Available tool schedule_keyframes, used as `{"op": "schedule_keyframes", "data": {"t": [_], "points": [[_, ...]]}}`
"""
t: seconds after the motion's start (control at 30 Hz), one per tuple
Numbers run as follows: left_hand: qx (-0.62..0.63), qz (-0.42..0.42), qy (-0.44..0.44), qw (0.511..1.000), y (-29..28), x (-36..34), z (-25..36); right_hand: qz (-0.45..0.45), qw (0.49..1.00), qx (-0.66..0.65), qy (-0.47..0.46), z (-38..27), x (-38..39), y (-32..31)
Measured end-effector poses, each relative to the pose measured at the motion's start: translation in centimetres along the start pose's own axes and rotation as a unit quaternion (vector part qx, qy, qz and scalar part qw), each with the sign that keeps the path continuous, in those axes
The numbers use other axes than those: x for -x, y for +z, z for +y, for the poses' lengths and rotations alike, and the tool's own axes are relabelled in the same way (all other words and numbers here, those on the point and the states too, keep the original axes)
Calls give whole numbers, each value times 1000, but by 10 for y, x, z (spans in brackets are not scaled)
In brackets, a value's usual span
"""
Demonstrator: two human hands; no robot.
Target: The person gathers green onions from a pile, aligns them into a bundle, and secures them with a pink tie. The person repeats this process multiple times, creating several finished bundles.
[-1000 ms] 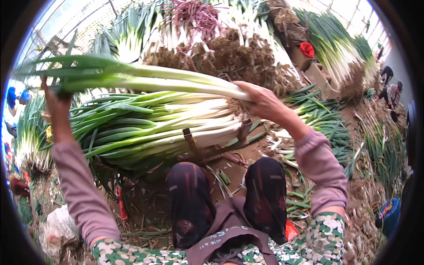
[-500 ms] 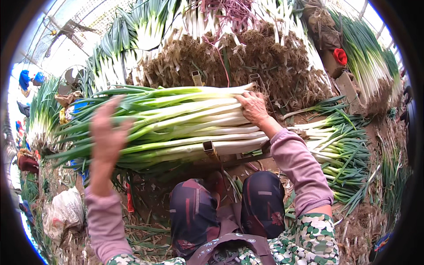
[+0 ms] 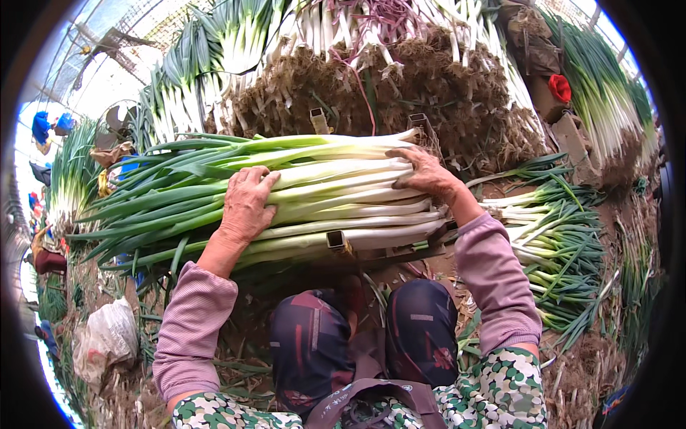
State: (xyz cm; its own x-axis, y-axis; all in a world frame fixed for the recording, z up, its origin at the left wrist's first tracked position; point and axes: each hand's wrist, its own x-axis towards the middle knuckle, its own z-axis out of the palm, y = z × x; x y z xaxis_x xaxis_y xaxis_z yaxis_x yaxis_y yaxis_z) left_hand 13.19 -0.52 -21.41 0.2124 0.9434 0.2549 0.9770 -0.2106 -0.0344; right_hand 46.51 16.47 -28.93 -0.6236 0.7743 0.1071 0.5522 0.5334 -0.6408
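Observation:
A thick bundle of large green onions [image 3: 321, 193] lies crosswise in front of my knees, green leaves to the left and white ends to the right. It rests between upright square metal tubes [image 3: 336, 242]. My left hand [image 3: 247, 201] is on top near mid-bundle, fingers bent and closed on the stalks where green turns white. At the white ends my right hand [image 3: 429, 175] curls over the stalks, thumb and fingers gripping them. The undersides of both hands are hidden.
Behind the bundle stands a large stack of green onions with brown roots [image 3: 421, 93], with purple ties [image 3: 371, 28] on top. More green onions [image 3: 550, 243] lie at the right. A white plastic bag [image 3: 107, 336] sits lower left; a red item [image 3: 559, 88] is at upper right.
My left hand, blurred above the leaves before, has moved right and come down on the stalks. My right hand has shifted slightly right at the white ends.

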Motion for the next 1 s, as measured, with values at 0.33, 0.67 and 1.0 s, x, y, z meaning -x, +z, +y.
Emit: {"op": "schedule_keyframes", "data": {"t": [0.33, 0.67, 1.0], "points": [[184, 41, -4, 982, 3, -1, -7, 126, 982, -43, -135, -41, -29, 53], [40, 78, 4, 996, -26, -28, -17, 188, 961, -165, -122, -29, -43, 28], [75, -180, -42, 980, -83, -83, -25, 260, 927, -60, -265, -44, -44, 54]]}}
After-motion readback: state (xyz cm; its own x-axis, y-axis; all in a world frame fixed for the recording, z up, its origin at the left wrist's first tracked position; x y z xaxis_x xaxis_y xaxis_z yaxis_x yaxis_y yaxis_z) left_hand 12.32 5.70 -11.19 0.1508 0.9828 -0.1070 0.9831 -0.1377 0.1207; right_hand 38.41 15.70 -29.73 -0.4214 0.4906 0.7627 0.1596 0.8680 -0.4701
